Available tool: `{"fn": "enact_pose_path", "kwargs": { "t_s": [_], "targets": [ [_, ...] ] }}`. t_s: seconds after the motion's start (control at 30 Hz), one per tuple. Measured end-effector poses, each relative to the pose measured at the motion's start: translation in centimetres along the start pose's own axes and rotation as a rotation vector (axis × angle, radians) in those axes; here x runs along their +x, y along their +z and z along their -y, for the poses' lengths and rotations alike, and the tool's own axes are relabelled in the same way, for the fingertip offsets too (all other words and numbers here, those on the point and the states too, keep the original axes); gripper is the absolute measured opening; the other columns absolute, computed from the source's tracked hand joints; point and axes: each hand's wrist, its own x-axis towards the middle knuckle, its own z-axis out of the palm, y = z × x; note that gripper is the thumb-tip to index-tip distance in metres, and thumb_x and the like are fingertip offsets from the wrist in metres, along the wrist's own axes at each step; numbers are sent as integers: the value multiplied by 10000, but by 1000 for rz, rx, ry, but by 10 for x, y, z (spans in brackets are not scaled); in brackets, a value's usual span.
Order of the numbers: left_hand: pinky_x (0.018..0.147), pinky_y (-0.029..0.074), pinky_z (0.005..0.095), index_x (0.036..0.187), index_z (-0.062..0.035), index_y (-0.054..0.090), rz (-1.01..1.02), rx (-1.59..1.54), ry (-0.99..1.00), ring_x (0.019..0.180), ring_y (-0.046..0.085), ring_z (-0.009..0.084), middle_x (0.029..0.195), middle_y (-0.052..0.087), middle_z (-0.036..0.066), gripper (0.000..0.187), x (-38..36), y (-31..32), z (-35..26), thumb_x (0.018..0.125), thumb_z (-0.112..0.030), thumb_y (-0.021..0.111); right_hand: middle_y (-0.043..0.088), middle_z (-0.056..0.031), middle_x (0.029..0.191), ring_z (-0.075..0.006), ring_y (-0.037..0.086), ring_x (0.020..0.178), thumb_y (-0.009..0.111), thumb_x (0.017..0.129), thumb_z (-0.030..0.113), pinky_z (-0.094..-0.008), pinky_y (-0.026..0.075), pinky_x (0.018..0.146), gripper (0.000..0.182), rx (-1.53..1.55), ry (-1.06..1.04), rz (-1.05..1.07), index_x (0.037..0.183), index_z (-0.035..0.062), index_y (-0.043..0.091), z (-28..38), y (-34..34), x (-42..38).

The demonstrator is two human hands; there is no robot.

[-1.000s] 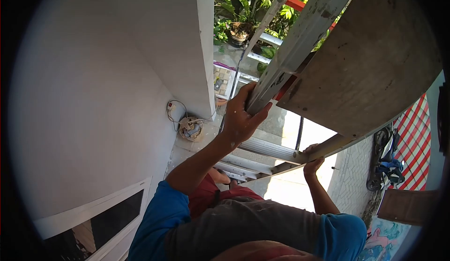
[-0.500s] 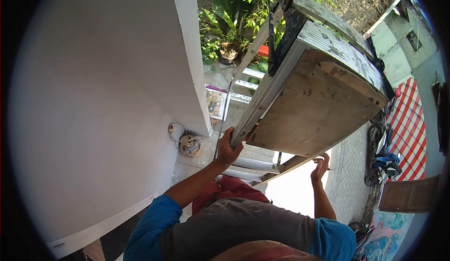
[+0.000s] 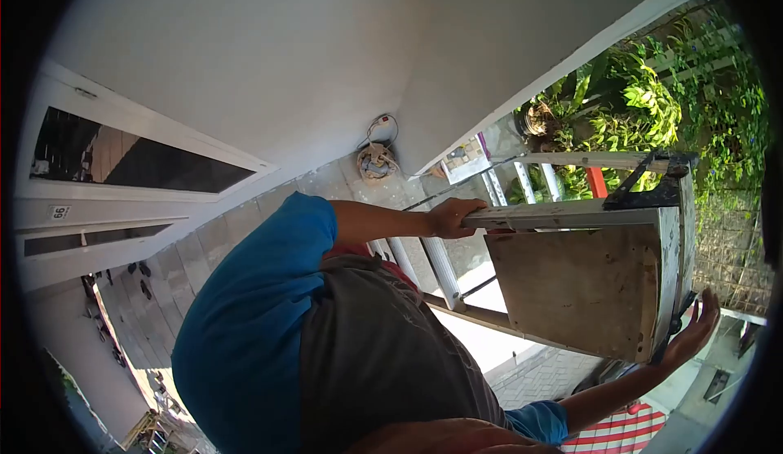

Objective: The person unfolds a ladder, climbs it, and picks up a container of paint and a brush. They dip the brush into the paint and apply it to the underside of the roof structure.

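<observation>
A ladder [image 3: 555,214] stands slantwise in front of the person, right of the middle of the view; its upper end reaches toward the right edge, and its rungs [image 3: 440,270] run down below, near the torso; the left hand [image 3: 453,219] is wrapped around the near end of a metal rail, thumb and fingers closed about it; the right hand [image 3: 693,332] is at the far corner, by the ladder's top, its fingers spread and bent back slightly; whether its palm presses on the corner cannot be told; the two hands are well apart, with a brown board [image 3: 579,291] between them; the board is fixed within the ladder's frame, its face stained and scuffed; a black bracket [image 3: 639,183] joins the rail to the top; a red bar [image 3: 597,183] shows just behind it; the person wears a grey shirt [image 3: 375,356] with blue sleeves [image 3: 245,323]; beyond the ladder are leafy plants [image 3: 652,103], with a pot [image 3: 536,119] near the corner of a pale wall [image 3: 285,46]; a round container [image 3: 375,175] is on the floor [image 3: 204,270] beside that wall, its contents too small to name; a dark window [image 3: 155,158] is at left.
</observation>
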Motion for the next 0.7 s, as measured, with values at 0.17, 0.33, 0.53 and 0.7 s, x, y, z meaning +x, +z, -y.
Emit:
{"fn": "enact_pose_path", "kwargs": {
  "t_s": [0.17, 0.33, 0.53, 0.7],
  "targets": [
    [818, 544, 424, 1303, -40, 528, -44, 69, -33, 939, 702, 372, 1052, 693, 194, 589, -2, 1, -5, 759, -146, 725, 603, -170, 1352, -258, 544, 1281, 512, 1062, 305, -396, 383, 1109, 462, -422, -100, 82, 1366, -40, 558, 6, 32, 3],
    [816, 545, 414, 1285, -31, 544, -82, 78, -12, 923, 704, 356, 1044, 696, 194, 552, -2, 1, -5, 768, -139, 701, 599, -181, 1349, -270, 546, 1265, 558, 1051, 350, -393, 400, 1096, 497, -518, -146, 185, 1342, -53, 580, -13, 19, 45],
    [771, 533, 397, 1271, -57, 562, -122, 115, -22, 864, 696, 325, 953, 698, 168, 528, -3, 3, -11, 757, -106, 671, 638, -154, 1277, -235, 585, 1180, 516, 1075, 345, -353, 415, 1055, 461, -553, -94, 433, 1351, -16, 597, -29, 34, 62],
    [776, 522, 407, 1230, -51, 584, -173, 173, -36, 857, 684, 348, 943, 692, 175, 494, -3, 7, -6, 744, -100, 657, 673, -111, 1183, -166, 601, 1083, 541, 1068, 362, -322, 449, 984, 456, -532, -54, 482, 1324, -7, 618, -29, 36, 60]
  ]
}}
